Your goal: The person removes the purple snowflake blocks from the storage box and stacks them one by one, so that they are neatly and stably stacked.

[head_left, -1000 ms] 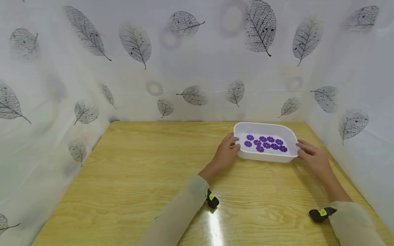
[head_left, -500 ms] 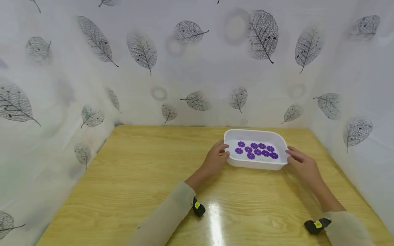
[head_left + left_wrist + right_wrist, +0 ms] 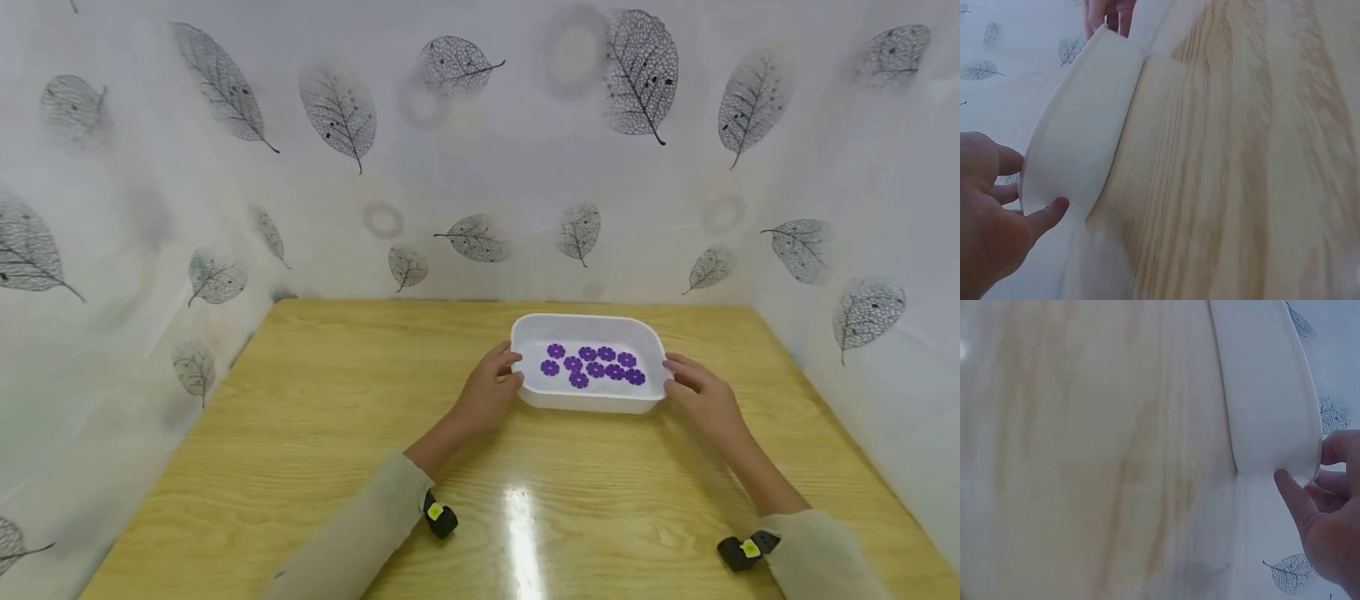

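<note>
A white plastic tray [image 3: 592, 403] with rounded corners is at the far part of the table, right of the middle. Several purple flower-shaped pieces [image 3: 596, 370] lie flat on its bottom. My left hand [image 3: 485, 392] grips the tray's left end. In the left wrist view the thumb of the left hand [image 3: 991, 215] presses the outer wall [image 3: 1079, 119] and the fingers are at the rim. The right end is held by my right hand [image 3: 708, 404]; in the right wrist view its thumb lies against the tray wall [image 3: 1272, 394], fingers by the rim.
A wood-grain table [image 3: 337, 417] spreads out below the tray. White curtains printed with leaves [image 3: 480, 167] stand along its back and both sides. A black wrist camera [image 3: 440, 517] is on the left sleeve, and another black camera [image 3: 741, 552] on the right.
Both hands have moved the tray left along the table, with the purple flower pieces still lying in it. The grip at both ends looks the same. The head view has shifted slightly.
</note>
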A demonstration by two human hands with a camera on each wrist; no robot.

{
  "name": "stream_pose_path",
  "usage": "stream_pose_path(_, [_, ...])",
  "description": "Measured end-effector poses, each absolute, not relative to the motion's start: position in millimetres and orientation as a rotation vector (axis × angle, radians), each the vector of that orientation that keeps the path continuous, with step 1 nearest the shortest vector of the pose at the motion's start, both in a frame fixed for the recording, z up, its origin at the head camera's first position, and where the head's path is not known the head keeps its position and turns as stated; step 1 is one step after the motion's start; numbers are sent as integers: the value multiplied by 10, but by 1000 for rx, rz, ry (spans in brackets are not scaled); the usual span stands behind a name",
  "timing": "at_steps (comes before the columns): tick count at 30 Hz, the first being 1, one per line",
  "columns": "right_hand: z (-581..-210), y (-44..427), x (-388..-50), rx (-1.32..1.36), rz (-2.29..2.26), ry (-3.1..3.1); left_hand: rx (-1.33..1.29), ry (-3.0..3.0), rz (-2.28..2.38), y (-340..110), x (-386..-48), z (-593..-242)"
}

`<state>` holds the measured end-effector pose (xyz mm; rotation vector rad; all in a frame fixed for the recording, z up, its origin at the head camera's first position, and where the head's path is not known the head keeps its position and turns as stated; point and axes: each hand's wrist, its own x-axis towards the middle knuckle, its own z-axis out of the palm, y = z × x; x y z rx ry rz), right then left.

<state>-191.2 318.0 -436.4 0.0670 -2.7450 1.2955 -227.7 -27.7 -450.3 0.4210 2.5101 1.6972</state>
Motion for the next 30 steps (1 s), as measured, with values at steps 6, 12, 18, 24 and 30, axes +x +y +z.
stream_pose_path(6, [-4378, 3004, -1918, 116, 1347, -2723, 402, 2527, 1714, -490, -2203, -4499])
stream_pose_path(12, [-4384, 2832, -1921, 132, 1395, -2713, 384, 2579, 1713, -676, -2139, -4490])
stream_pose_path(18, [-4428, 2679, -1923, 120, 1403, -2718, 340, 2595, 1710, -821, -2094, -4485])
stream_pose_path(24, [-4443, 2569, -1920, 134, 1421, -2703, 341, 2621, 1731, -925, -2052, -4477])
stream_pose_path(30, [-4421, 2490, -1910, 179, 1370, -2703, 297, 2593, 1725, -1009, -2004, -4464])
